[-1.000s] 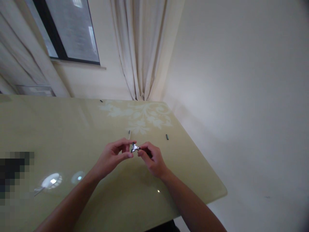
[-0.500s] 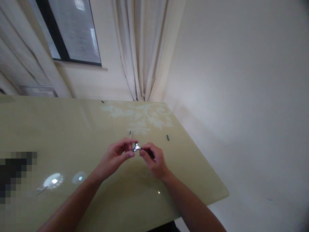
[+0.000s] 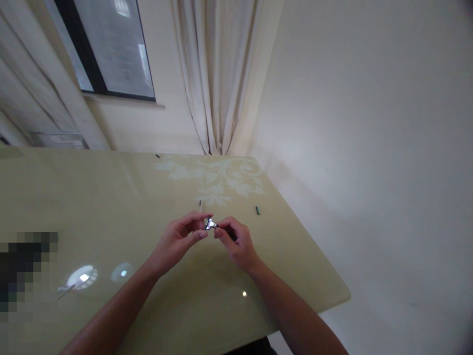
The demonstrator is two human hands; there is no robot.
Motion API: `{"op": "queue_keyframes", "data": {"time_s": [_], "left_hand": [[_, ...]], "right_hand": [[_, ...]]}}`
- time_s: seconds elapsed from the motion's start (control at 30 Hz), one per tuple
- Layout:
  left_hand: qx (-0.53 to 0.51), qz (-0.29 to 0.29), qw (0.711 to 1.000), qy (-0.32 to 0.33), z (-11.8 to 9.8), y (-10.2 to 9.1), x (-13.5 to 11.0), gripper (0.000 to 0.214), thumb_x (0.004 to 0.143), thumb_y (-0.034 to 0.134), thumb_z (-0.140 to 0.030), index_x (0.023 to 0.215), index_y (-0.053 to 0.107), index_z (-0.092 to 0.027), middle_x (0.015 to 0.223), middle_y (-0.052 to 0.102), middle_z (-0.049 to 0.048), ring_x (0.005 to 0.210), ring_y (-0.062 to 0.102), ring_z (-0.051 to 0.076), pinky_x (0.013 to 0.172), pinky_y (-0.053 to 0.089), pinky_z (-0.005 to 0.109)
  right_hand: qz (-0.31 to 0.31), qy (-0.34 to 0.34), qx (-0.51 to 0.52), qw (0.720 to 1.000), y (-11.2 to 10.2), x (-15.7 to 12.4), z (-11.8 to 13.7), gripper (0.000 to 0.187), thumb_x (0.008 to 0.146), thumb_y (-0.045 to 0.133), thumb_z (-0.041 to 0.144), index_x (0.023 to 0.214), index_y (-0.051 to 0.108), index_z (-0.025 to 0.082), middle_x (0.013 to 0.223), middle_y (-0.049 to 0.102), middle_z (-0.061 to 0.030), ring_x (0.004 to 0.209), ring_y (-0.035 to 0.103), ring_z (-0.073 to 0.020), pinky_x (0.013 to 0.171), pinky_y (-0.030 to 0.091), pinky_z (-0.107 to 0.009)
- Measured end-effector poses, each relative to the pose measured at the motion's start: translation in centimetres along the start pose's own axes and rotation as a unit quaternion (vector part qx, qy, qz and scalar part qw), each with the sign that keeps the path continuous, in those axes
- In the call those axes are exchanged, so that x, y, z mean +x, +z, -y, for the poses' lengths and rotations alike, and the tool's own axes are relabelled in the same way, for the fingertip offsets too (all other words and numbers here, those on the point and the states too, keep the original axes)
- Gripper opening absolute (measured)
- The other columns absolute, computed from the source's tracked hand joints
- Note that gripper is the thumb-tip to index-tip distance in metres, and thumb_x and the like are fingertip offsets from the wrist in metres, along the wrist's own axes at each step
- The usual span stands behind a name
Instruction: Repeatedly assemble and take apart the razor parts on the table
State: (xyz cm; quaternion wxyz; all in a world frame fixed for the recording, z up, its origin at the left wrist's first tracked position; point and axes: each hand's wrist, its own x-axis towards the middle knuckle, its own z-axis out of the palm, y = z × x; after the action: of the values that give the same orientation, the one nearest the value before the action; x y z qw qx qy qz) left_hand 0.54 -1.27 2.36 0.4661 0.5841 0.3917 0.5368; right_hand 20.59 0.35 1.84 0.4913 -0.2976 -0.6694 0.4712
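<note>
My left hand (image 3: 181, 239) and my right hand (image 3: 234, 241) meet above the middle of a glossy yellow-green table (image 3: 111, 207). Between their fingertips is a small shiny metal piece (image 3: 210, 225) with a dark part. Both hands pinch it, thumb and forefinger closed on it from either side. What the piece is I cannot make out. The hands are held a little above the tabletop.
A small dark cylinder (image 3: 257, 210) lies on the table right of my hands, a thin pale stick (image 3: 200, 203) just beyond them, a tiny dark bit (image 3: 157, 156) at the far edge. The table's right edge (image 3: 314, 251) meets a white wall. A curtain (image 3: 218, 74) hangs behind.
Both hands have shifted slightly to the right and away with the metal piece still pinched between them. The grip looks the same.
</note>
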Motion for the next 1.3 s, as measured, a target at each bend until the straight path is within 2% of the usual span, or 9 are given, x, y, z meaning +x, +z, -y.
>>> {"op": "queue_keyframes", "data": {"time_s": [0.17, 0.4, 0.73, 0.83, 0.9, 1.0, 1.1, 1.2, 1.3], "left_hand": [[-0.005, -0.018, 1.000, -0.007, 0.3, 0.0, 0.0, 0.038, 0.073, 0.089, -0.030, 0.110, 0.079, -0.026, 0.082, 0.061, -0.0006, 0.077, 0.058, 0.013, 0.070, 0.048, 0.023], [0.014, -0.007, 1.000, -0.002, 0.2, 0.1, 0.0, 0.037, 0.082, 0.082, -0.034, 0.118, 0.078, -0.026, 0.082, 0.061, 0.0000, 0.077, 0.058, 0.013, 0.073, 0.048, 0.024], [0.027, -0.014, 0.999, -0.014, 0.4, 0.2, 0.2, 0.040, 0.079, 0.083, -0.038, 0.116, 0.077, -0.024, 0.078, 0.060, -0.0010, 0.073, 0.057, 0.013, 0.068, 0.046, 0.024], [0.039, -0.052, 0.998, -0.006, 0.3, -0.1, 0.5, 0.043, 0.083, 0.078, -0.045, 0.120, 0.073, -0.024, 0.079, 0.060, -0.0012, 0.072, 0.056, 0.014, 0.067, 0.045, 0.024], [0.083, -0.095, 0.992, -0.010, 0.5, -0.6, 0.7, 0.041, 0.088, 0.069, -0.052, 0.115, 0.073, -0.021, 0.080, 0.062, -0.0001, 0.072, 0.057, 0.015, 0.066, 0.044, 0.025], [0.252, -0.126, 0.959, -0.029, 1.1, -1.3, 1.0, 0.041, 0.090, 0.060, -0.058, 0.089, 0.070, -0.019, 0.071, 0.061, 0.0006, 0.065, 0.054, 0.016, 0.062, 0.039, 0.027], [0.449, -0.098, 0.886, -0.052, 2.0, -1.5, 1.0, 0.042, 0.093, 0.053, -0.058, 0.074, 0.060, -0.021, 0.065, 0.059, 0.0005, 0.061, 0.053, 0.017, 0.060, 0.034, 0.028], [0.548, -0.042, 0.830, -0.091, 2.6, -1.1, 0.7, 0.043, 0.095, 0.048, -0.059, 0.074, 0.058, -0.022, 0.070, 0.065, 0.0038, 0.065, 0.060, 0.021, 0.061, 0.033, 0.029], [0.590, -0.002, 0.800, -0.106, 2.9, -0.6, 0.3, 0.042, 0.095, 0.049, -0.055, 0.071, 0.056, -0.022, 0.071, 0.068, 0.0061, 0.068, 0.063, 0.023, 0.062, 0.033, 0.030]], "right_hand": [[0.006, -0.002, -0.005, 1.000, -0.2, 0.1, 0.0, 0.026, 0.095, 0.068, 0.043, 0.087, 0.066, 0.018, 0.069, 0.058, 0.0013, 0.056, 0.044, -0.0106, 0.053, 0.032, -0.025], [0.001, -0.008, -0.025, 1.000, -0.4, 0.3, -0.5, 0.026, 0.095, 0.067, 0.044, 0.089, 0.066, 0.018, 0.067, 0.055, 0.0018, 0.057, 0.043, -0.0109, 0.053, 0.032, -0.025], [0.005, -0.009, -0.066, 0.998, -0.9, 0.8, -1.0, 0.027, 0.090, 0.074, 0.045, 0.091, 0.070, 0.018, 0.070, 0.059, 0.0011, 0.059, 0.047, -0.0117, 0.057, 0.037, -0.025], [-0.024, -0.035, -0.077, 0.996, -1.3, 1.2, -1.4, 0.025, 0.088, 0.076, 0.043, 0.089, 0.071, 0.019, 0.077, 0.059, 0.0001, 0.058, 0.048, -0.0108, 0.055, 0.038, -0.025], [-0.053, -0.050, -0.065, 0.995, -1.8, 1.5, -1.4, 0.024, 0.088, 0.076, 0.043, 0.088, 0.073, 0.019, 0.084, 0.059, -0.0015, 0.059, 0.052, -0.0102, 0.054, 0.040, -0.025], [-0.128, -0.072, -0.100, 0.984, -3.6, 2.4, -0.9, 0.023, 0.090, 0.074, 0.042, 0.090, 0.077, 0.020, 0.090, 0.061, -0.0041, 0.071, 0.059, -0.0135, 0.062, 0.046, -0.026], [-0.200, -0.047, -0.180, 0.962, -7.0, 3.9, -0.2, 0.029, 0.092, 0.069, 0.046, 0.097, 0.080, 0.020, 0.090, 0.065, -0.0063, 0.077, 0.060, -0.0166, 0.066, 0.047, -0.028], [-0.181, 0.016, -0.269, 0.946, -11.1, 5.3, -0.7, 0.033, 0.091, 0.066, 0.046, 0.091, 0.082, 0.017, 0.081, 0.070, -0.0063, 0.071, 0.061, -0.0181, 0.065, 0.045, -0.030], [-0.162, 0.099, -0.345, 0.919, -14.2, 5.8, -2.5, 0.032, 0.087, 0.066, 0.045, 0.085, 0.082, 0.017, 0.070, 0.071, -0.0052, 0.066, 0.062, -0.0197, 0.063, 0.043, -0.030]]}}
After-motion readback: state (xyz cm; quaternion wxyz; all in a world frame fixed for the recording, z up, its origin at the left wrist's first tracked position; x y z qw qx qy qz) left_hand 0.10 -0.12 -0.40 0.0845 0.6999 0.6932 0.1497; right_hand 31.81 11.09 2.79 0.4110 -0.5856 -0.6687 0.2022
